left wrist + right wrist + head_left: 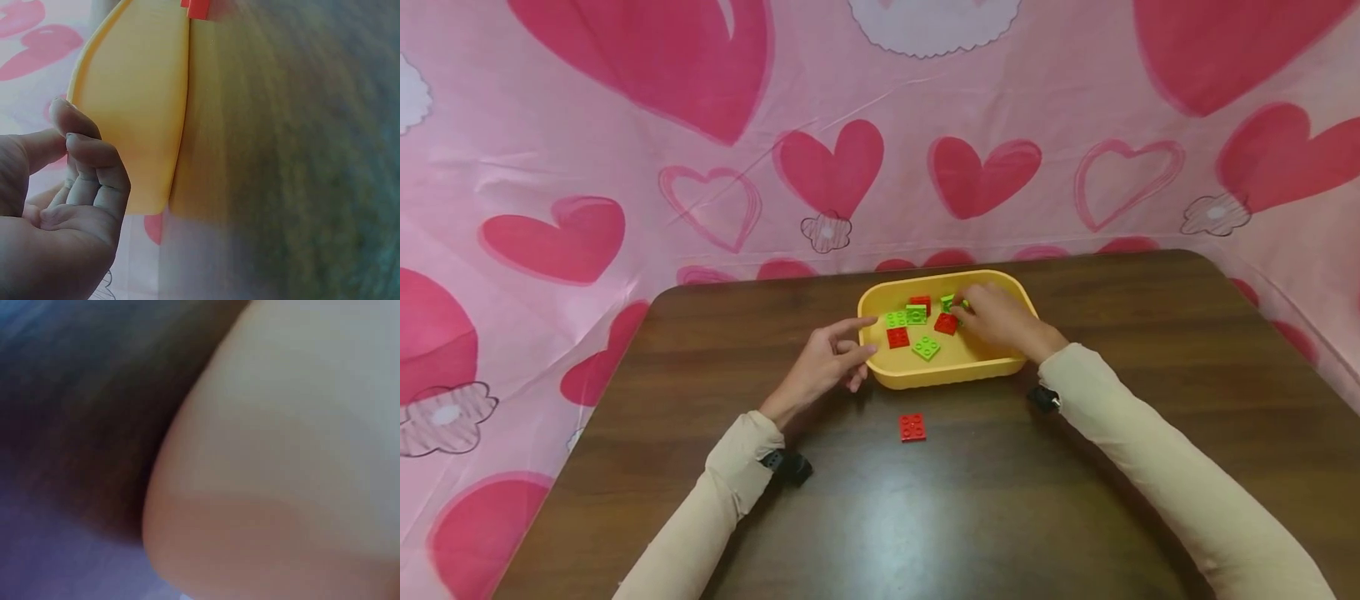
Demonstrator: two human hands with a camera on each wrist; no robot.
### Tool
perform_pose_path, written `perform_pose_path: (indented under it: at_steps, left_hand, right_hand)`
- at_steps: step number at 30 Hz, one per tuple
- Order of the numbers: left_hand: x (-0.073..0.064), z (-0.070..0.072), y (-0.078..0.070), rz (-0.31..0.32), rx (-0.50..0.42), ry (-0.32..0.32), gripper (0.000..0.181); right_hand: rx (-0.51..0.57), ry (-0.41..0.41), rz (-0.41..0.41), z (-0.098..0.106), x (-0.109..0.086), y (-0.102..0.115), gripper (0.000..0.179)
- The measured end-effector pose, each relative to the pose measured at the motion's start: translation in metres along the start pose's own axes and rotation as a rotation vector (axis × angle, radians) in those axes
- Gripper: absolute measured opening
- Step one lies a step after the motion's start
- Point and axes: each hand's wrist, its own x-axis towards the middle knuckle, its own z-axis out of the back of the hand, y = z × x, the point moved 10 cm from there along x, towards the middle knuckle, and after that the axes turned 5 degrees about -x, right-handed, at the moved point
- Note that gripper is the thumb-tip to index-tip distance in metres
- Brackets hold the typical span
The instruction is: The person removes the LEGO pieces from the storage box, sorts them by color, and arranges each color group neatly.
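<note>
A yellow plastic tub (955, 377) stands on the table. My left hand (823, 362) grips its left end, thumb and fingers at the rim; the left wrist view shows that hand (81, 181) with fingers bent against the tub wall (137, 106). My right hand (1000, 317) reaches in over the right end, its fingertips pinching a green toy brick (947, 303). Near those fingertips lies a red brick (946, 323). Other bricks in the tub include a green one (927, 347) and a red one (898, 337). A blurred pale surface fills most of the right wrist view, hiding the right fingers.
On the dark wooden table (985, 500), a red brick (913, 427) lies in front of the tub. A pink cloth with hearts (902, 92) hangs behind the table's back edge. Black straps with small devices (790, 467) sit at both wrists.
</note>
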Motion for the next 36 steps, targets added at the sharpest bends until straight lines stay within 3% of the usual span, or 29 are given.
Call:
perform_pose_path:
  at_steps: [4,16,22,36]
  left_hand:
    - [0.0,0.0,0.0,0.011,-0.009,-0.002,0.053]
    - [0.0,0.001,0.004,0.032,-0.023,-0.012,0.054]
    - [0.0,0.001,0.003,0.028,-0.007,-0.013,0.053]
    - [0.0,0.001,0.001,0.022,0.0,-0.008,0.053]
  right_hand:
    - [-0.056,-0.048,-0.022,0.006,-0.005,0.003,0.027]
    - [-0.078,0.003,-0.034,-0.007,-0.009,-0.001,0.044]
    - [-0.05,-0.018,-0.052,-0.01,-0.007,-0.005,0.044]
    - [0.016,0.039,-0.06,-0.019,-0.002,-0.004,0.032]
